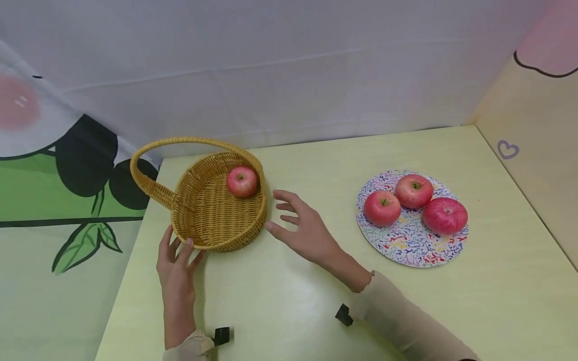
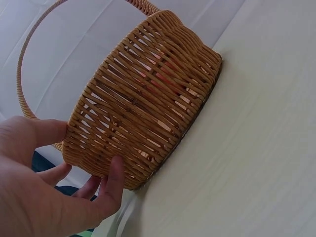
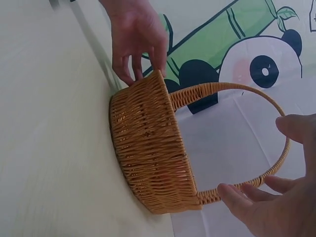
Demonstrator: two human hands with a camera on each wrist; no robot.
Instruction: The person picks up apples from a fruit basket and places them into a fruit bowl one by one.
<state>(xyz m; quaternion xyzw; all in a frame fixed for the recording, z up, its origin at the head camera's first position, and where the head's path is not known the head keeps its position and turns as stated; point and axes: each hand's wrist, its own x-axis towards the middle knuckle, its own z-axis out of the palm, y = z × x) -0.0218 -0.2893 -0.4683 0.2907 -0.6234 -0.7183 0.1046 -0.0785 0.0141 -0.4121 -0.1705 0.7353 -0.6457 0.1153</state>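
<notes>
A wicker basket (image 1: 221, 213) with a tall hooped handle (image 1: 189, 141) stands at the left of the table, with one red apple (image 1: 242, 181) inside near its right wall. My left hand (image 1: 175, 273) holds the basket's near-left edge; in the left wrist view the thumb lies at the rim and the other fingers rest against the woven wall. My right hand (image 1: 302, 228) hovers just right of the basket, fingers spread and slightly bent, holding nothing. In the right wrist view, the basket's handle (image 3: 269, 106) appears behind the right hand's fingers.
A round, colourfully patterned plate (image 1: 402, 248) on the right of the table (image 1: 289, 311) carries three apples (image 1: 382, 208). A white cloth wall (image 1: 289, 90) rises behind the table, and printed panels (image 1: 77, 240) stand at its sides.
</notes>
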